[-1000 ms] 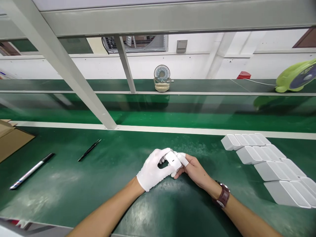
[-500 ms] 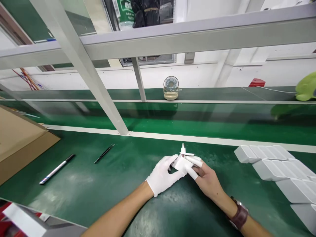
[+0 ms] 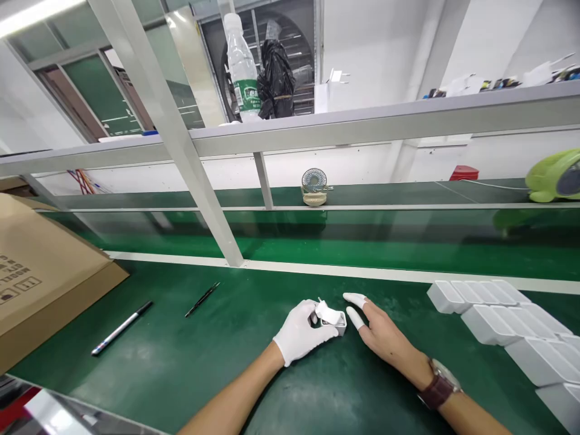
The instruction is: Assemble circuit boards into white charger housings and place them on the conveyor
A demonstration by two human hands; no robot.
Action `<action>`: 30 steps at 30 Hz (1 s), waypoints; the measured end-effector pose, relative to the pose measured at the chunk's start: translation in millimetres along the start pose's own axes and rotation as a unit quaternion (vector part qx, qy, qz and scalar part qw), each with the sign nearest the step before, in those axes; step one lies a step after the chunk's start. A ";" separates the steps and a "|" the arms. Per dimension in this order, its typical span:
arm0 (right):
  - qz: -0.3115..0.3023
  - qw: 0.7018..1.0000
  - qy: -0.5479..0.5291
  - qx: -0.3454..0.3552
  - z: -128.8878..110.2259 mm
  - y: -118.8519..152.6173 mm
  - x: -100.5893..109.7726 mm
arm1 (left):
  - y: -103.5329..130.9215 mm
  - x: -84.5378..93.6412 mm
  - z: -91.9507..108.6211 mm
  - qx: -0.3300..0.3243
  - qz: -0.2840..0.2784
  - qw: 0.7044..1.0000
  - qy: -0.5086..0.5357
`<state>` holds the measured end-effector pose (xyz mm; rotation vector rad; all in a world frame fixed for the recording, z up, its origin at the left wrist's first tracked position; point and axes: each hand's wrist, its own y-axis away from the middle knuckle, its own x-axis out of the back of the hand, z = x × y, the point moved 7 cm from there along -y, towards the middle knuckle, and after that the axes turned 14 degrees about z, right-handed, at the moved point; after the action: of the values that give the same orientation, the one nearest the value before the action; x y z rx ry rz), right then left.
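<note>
My left hand (image 3: 299,331), in a white glove, grips a small white plastic housing (image 3: 341,326) between thumb and fingers, just over the green bench. A loose white piece (image 3: 329,313) sits tilted across the housing's open top, with a thin tip sticking up; its exact kind is unclear. My right hand (image 3: 383,329) is just to the right, apart from the housing. White finger cots cover its thumb and index finger, which are spread with nothing between them. A wristwatch is on that arm.
Several rows of white plastic housings (image 3: 493,323) stand at the right. A marker pen (image 3: 121,328) and black tweezers (image 3: 202,299) lie left, beside a cardboard box (image 3: 58,284). A slanted metal post (image 3: 181,151) rises behind the bench; a small fan (image 3: 314,187) stands beyond.
My right hand has let go and drawn back to the right. The pronged white part that stood upright is no longer seen so. The view has tilted upward.
</note>
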<state>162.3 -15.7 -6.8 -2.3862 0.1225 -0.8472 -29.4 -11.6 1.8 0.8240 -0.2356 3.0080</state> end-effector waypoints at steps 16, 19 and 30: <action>-0.056 0.974 0.156 0.153 -2.8 2.5 -27.4 | -1.2 4.8 4.8 0.020 -0.060 0.998 0.015; -0.069 0.971 0.169 0.155 -4.9 3.1 -29.5 | -3.3 6.5 0.8 0.011 -0.045 0.999 0.013; -0.034 0.974 0.161 0.155 -17.4 -4.3 -18.1 | -119.5 74.0 -22.9 0.059 0.236 0.970 -0.021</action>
<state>137.1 -16.1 -3.4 -1.9603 0.0333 -1.1890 -98.4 108.0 36.7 0.9614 -0.2932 3.4775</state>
